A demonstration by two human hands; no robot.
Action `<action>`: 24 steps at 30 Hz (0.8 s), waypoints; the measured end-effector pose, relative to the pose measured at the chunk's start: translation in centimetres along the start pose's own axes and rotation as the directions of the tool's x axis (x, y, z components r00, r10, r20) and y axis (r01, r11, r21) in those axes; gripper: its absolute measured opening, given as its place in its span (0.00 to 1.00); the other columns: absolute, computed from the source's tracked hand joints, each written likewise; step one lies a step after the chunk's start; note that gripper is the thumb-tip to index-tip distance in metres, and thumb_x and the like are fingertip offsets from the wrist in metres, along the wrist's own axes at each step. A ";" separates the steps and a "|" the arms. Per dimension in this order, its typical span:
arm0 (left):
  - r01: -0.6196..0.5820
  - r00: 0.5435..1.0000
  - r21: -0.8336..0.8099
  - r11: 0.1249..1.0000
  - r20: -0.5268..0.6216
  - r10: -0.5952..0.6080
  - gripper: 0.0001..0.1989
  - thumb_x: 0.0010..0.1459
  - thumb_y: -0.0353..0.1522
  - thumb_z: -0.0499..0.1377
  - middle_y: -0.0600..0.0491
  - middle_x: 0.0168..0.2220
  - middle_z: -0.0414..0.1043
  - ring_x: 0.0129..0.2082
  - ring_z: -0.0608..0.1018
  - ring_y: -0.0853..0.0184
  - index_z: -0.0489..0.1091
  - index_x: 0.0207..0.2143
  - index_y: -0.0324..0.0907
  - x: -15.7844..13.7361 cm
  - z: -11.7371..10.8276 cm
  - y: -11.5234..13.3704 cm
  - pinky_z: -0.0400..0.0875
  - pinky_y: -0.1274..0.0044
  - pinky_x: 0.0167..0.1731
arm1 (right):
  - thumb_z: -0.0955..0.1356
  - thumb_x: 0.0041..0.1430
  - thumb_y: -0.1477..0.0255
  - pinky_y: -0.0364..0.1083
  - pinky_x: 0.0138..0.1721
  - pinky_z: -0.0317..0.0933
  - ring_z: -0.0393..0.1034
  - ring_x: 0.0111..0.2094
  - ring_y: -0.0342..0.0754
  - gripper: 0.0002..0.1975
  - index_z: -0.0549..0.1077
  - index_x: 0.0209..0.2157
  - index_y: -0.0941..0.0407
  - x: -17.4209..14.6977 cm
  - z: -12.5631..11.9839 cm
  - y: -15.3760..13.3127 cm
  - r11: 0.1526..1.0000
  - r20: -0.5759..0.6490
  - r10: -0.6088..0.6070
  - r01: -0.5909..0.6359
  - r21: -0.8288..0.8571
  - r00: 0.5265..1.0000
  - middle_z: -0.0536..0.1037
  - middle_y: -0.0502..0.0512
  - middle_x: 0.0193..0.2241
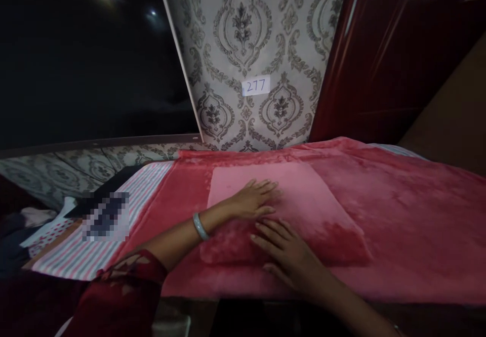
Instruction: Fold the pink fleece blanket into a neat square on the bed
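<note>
Two hands are pressing flat on a folded pink cloth [288, 210] that is lying on a red plush blanket [410, 225], toward the blanket's near edge and a little left of its middle. The left hand [254, 199], with a pale bangle [200, 225] at the wrist, is resting palm down on the cloth's near-left part; the right hand [286, 251] is lying just beside it, fingers spread across the cloth's near edge, both hands open and gripping nothing. Judging by its velvety nap and rounded folded edge, the cloth is likely soft, limp and fairly light, with enough thickness to bulge at the fold; it should sag if lifted by one point, so the near corners or the folded edge look like the best places to take hold. Its surface probably clings to the blanket rather than sliding.

What is carrying the blanket is hidden under it. A striped sheet [114, 236] is showing past the blanket's left edge, partly blurred out, and the dark things beyond it are too dim to name. A paper label [255, 85] reading 277 is sticking to the patterned wall [243, 33].
</note>
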State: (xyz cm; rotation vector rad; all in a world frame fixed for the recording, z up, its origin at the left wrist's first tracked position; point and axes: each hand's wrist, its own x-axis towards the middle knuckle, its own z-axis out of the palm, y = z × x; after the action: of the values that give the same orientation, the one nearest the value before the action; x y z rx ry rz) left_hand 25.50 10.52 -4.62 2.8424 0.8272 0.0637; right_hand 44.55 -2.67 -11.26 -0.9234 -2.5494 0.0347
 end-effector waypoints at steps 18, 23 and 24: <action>0.590 0.804 0.084 0.803 -0.150 -0.576 0.32 0.71 0.49 0.43 0.41 0.70 0.59 0.71 0.58 0.44 0.58 0.69 0.43 4.9 -3.7 -9.3 0.41 0.47 0.69 | 0.69 0.62 0.68 0.64 0.71 0.43 0.50 0.72 0.56 0.38 0.57 0.72 0.47 -1.2 -0.1 0.6 0.996 0.016 0.018 -0.019 0.087 1.000 0.59 0.56 0.71; 0.021 0.995 0.119 0.993 -0.098 -0.010 0.33 0.70 0.52 0.45 0.48 0.74 0.49 0.74 0.50 0.52 0.57 0.71 0.49 9.4 -2.1 -2.5 0.38 0.54 0.71 | 0.65 0.67 0.71 0.63 0.70 0.46 0.55 0.69 0.55 0.30 0.63 0.69 0.49 -3.7 -1.6 3.4 0.994 -0.178 0.105 -0.111 -0.022 0.978 0.66 0.56 0.67; -0.124 0.990 0.114 0.986 -0.048 0.130 0.33 0.69 0.53 0.46 0.49 0.75 0.48 0.74 0.49 0.52 0.56 0.71 0.51 10.1 -1.4 -1.1 0.35 0.52 0.71 | 0.66 0.66 0.71 0.64 0.70 0.46 0.54 0.70 0.56 0.30 0.62 0.69 0.48 -4.1 -1.4 3.9 0.991 -0.172 0.122 -0.130 -0.036 0.977 0.65 0.55 0.68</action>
State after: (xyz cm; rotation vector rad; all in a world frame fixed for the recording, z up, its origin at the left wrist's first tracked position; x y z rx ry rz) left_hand 33.33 17.02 -3.55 3.0085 0.6787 0.1169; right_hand 50.32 -2.28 -12.18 -1.0583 -2.3418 -0.0636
